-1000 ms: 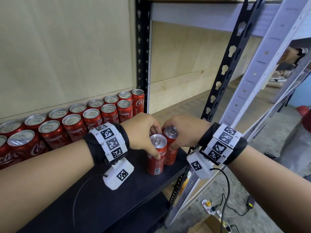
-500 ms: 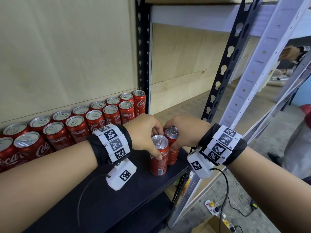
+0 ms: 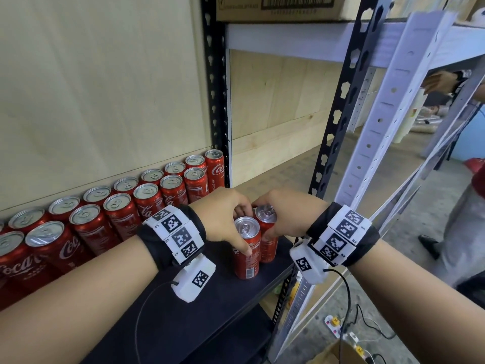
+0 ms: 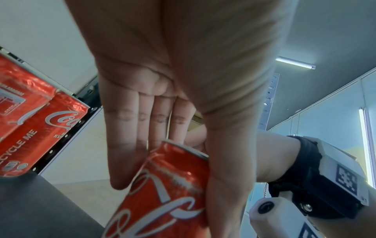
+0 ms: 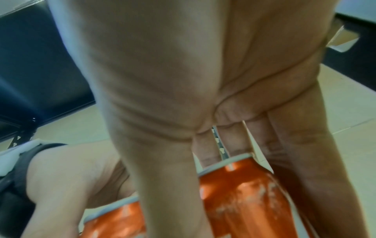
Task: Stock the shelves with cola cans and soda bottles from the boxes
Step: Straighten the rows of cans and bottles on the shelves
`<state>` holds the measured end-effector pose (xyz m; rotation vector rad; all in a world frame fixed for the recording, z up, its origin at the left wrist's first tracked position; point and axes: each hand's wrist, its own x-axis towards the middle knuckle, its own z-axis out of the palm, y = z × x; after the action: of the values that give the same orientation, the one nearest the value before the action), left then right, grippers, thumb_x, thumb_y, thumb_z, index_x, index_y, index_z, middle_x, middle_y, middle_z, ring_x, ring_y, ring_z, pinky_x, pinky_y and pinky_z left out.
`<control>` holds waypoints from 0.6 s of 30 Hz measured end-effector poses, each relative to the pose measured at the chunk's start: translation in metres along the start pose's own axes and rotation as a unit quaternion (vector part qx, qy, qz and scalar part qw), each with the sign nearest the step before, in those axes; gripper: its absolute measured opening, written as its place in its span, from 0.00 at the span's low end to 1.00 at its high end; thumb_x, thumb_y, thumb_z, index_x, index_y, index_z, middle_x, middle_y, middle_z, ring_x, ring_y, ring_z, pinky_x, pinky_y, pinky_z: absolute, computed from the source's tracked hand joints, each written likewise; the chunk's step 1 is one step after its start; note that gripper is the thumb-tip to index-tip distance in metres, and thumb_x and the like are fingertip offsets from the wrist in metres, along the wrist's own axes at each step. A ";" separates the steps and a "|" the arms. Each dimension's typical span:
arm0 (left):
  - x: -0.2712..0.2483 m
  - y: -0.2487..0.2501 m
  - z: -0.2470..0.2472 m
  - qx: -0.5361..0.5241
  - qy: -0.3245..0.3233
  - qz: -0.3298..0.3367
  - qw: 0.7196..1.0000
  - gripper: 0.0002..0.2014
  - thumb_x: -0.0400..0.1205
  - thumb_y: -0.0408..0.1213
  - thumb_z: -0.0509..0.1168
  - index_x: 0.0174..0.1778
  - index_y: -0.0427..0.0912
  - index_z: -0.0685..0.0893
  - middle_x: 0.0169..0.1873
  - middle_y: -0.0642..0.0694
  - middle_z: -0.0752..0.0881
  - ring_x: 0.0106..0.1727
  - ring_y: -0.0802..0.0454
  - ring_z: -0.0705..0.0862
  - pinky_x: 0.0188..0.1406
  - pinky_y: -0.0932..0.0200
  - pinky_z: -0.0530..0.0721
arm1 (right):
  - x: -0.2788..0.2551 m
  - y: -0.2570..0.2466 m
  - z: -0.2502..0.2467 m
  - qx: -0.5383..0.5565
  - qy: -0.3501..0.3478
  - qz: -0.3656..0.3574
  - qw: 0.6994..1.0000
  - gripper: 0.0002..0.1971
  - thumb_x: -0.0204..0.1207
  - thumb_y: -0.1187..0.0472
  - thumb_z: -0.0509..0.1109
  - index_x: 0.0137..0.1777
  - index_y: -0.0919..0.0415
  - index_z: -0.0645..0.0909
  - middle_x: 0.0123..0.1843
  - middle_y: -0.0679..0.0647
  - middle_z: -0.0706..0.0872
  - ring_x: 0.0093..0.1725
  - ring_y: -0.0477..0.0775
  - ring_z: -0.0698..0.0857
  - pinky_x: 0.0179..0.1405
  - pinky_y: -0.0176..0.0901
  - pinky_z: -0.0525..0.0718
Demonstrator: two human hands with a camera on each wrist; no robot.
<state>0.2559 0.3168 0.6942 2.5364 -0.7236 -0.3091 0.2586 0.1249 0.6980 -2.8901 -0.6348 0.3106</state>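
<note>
Left hand [image 3: 223, 219] grip clamps front can [image 3: 247, 248]; right hand [image 3: 286, 216] grip clamps rear can [image 3: 267, 236].

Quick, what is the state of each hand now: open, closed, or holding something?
Left hand: grips the near cola can with thumb and fingers.
Right hand: grips the far cola can beside it.

Head looks down; wrists close (share cans [image 3: 246, 245]).

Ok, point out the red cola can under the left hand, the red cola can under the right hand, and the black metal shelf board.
Left hand's red cola can [image 3: 246, 227]: head view, silver lid.
Right hand's red cola can [image 3: 266, 214]: head view, silver lid.
Black metal shelf board [image 3: 210, 319]: head view, bare front surface.
</note>
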 end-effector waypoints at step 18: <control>-0.009 -0.004 -0.003 0.037 -0.023 -0.008 0.999 0.34 0.59 0.54 0.88 0.60 0.52 0.85 0.49 0.59 0.88 0.49 0.65 0.86 0.53 0.59 0.88 | -0.007 -0.007 -0.004 -0.018 -0.013 0.026 0.999 0.42 0.66 0.46 0.86 0.78 0.52 0.72 0.69 0.52 0.84 0.64 0.55 0.83 0.61 0.50 0.84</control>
<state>0.2508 0.3258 0.6956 2.6135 -0.7456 -0.3525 0.2507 0.1276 0.7046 -2.9463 -0.5751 0.3486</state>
